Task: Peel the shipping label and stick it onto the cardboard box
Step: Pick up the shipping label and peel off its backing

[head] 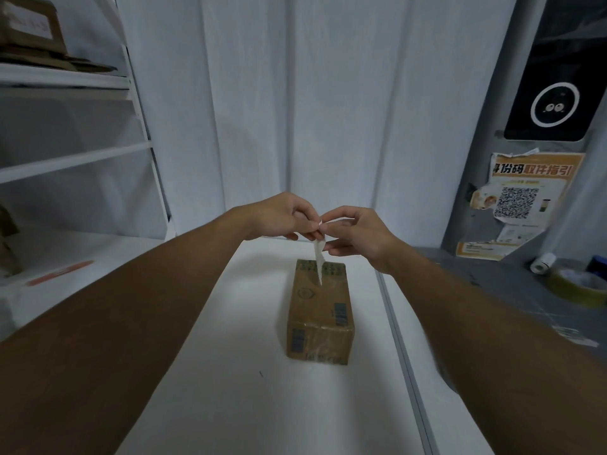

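A small brown cardboard box [320, 311] with printed barcodes lies on the white table [230, 372], its long side running away from me. Above its far end both my hands meet. My left hand [282, 216] and my right hand [356, 234] pinch the top of a white shipping label [318, 257] between fingertips. The label is seen nearly edge-on and hangs down as a narrow strip, its lower tip over the box's far top. Whether label and backing are apart I cannot tell.
White shelves [75, 159] stand at the left, with cardboard boxes [29, 31] on top. To the right, a grey counter [512, 290] carries a tape roll [581, 284] and a small white roll [542, 262]. An orange QR poster [522, 198] hangs beneath a dark screen [555, 103].
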